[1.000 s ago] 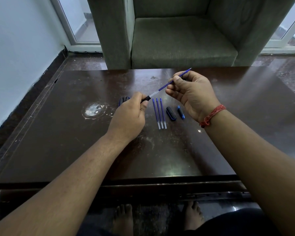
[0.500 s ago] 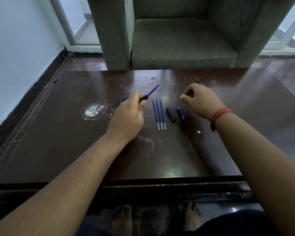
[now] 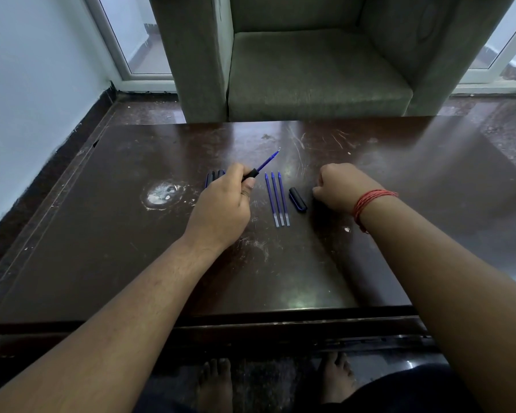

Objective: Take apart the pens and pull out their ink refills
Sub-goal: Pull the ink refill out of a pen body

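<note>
Left hand (image 3: pixel 221 204) grips the pen (image 3: pixel 252 173), its refill (image 3: pixel 267 160) jutting toward one o'clock, while the curled, seemingly empty right hand (image 3: pixel 338 187) rests at three o'clock.

Three blue refills (image 3: pixel 276 199) lie parallel on the table; a fourth (image 3: pixel 268 160) (tip up) juts from a black barrel.

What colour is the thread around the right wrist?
Red, a wound thread band on the right wrist, clear in the head view.

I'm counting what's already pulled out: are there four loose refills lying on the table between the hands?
No: three blue refills lie side by side on the table, and a fourth sticks out of the pen in the left hand.
</note>
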